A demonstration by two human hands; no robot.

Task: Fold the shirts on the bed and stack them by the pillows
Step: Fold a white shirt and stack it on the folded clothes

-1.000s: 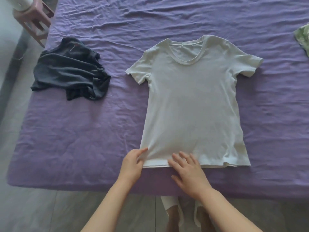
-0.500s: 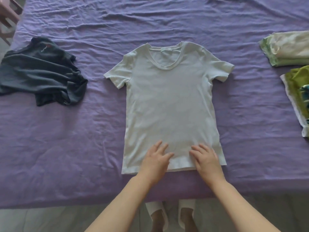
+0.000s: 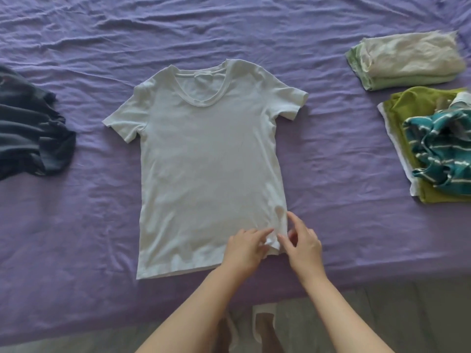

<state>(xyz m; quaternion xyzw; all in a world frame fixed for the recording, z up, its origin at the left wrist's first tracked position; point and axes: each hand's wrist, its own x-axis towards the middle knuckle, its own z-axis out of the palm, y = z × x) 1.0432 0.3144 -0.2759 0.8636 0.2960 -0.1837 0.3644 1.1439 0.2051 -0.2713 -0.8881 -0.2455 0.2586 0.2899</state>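
Note:
A white t-shirt (image 3: 206, 159) lies flat, front up, on the purple bed sheet (image 3: 89, 212), with its neck pointing away from me. Both my hands are at its lower right hem corner. My left hand (image 3: 244, 249) pinches a small bunched fold of the hem. My right hand (image 3: 303, 244) pinches the shirt's side edge just right of that, thumb on the fabric and index finger stretched along the edge. A crumpled dark navy shirt (image 3: 30, 128) lies at the left. No pillows are in view.
At the right, a folded cream and pale green stack (image 3: 407, 59) sits beyond an olive green folded piece (image 3: 407, 138) with a teal striped garment (image 3: 443, 151) bunched on top. The bed's near edge runs just below the shirt hem; grey floor (image 3: 407, 314) and my feet lie below.
Both hands slid from the middle of the hem to its right corner, which is now bunched up between them. The view shifted right, showing more of the right-hand stacks.

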